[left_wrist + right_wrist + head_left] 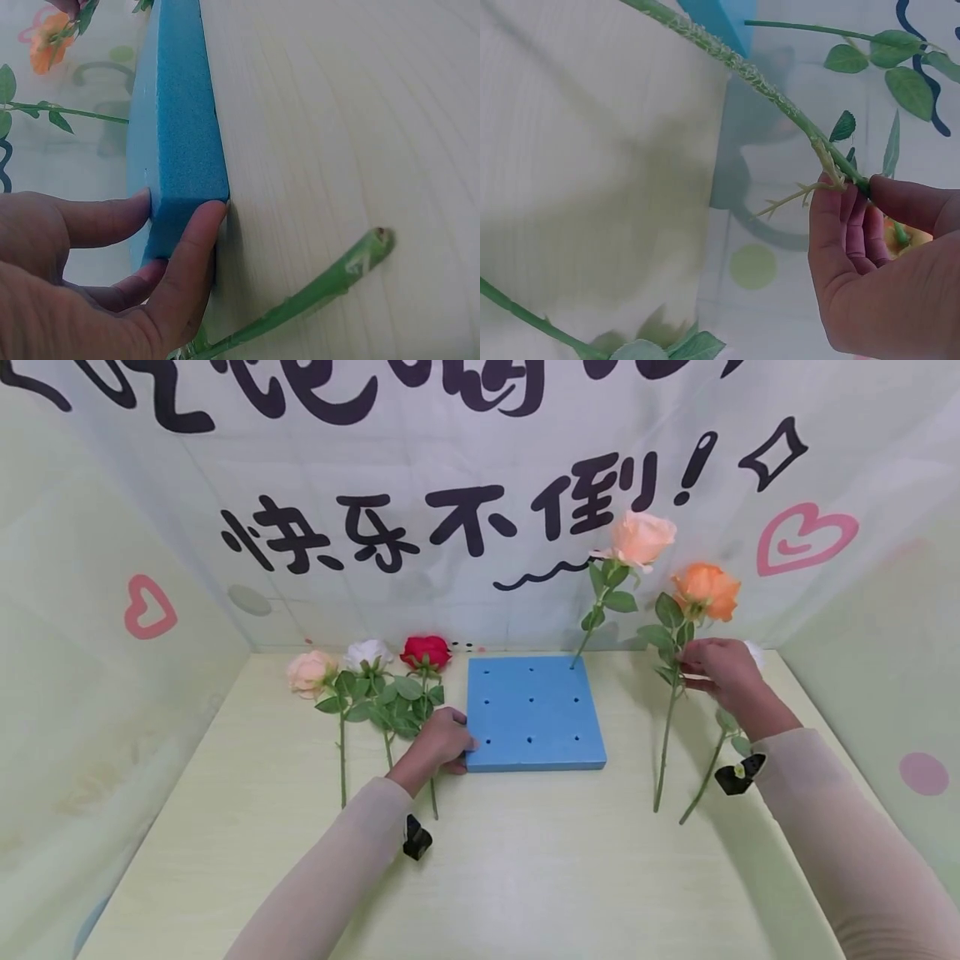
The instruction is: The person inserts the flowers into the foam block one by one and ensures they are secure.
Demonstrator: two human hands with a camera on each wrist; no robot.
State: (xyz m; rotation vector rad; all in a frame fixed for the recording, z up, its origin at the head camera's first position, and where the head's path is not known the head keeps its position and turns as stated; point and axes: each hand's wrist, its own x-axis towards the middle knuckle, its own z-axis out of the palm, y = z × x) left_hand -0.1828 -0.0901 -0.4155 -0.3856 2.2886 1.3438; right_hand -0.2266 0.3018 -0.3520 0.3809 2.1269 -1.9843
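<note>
My right hand (718, 672) pinches the stem of an orange rose (707, 592) between thumb and fingers. The rose stands nearly upright to the right of a blue foam block (532, 718) with several small holes. In the right wrist view, its green stem (742, 71) runs up and left from the fingertips. My left hand (441, 739) grips the block's front left corner, thumb on the top face and fingers along the side, as the left wrist view also shows. A pale pink rose (641, 537) is stuck upright in the block's back right hole.
To the block's left lie a peach rose (311, 672), a white rose (367, 654) and a red rose (426, 652) on the pale wooden table (510, 860). Another white rose (754, 653) lies at the right, partly hidden by my right arm. A printed cloth hangs behind.
</note>
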